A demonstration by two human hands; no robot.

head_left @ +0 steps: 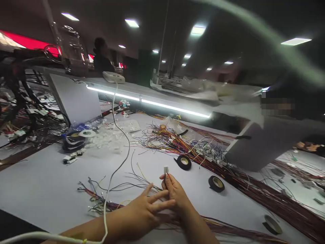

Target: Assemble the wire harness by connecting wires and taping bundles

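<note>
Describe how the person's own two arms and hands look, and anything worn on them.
Both forearms are bare: no sleeves show up to the picture's bottom edge. The left hand and right hand wear no gloves, and no rings, watch or wristband can be seen. A white cable crosses over the left forearm.

Two bare forearms reach forward. The left hand (143,210) lies palm down, fingers spread toward the right hand (175,191), whose fingertips are pinched together and raised.
</note>
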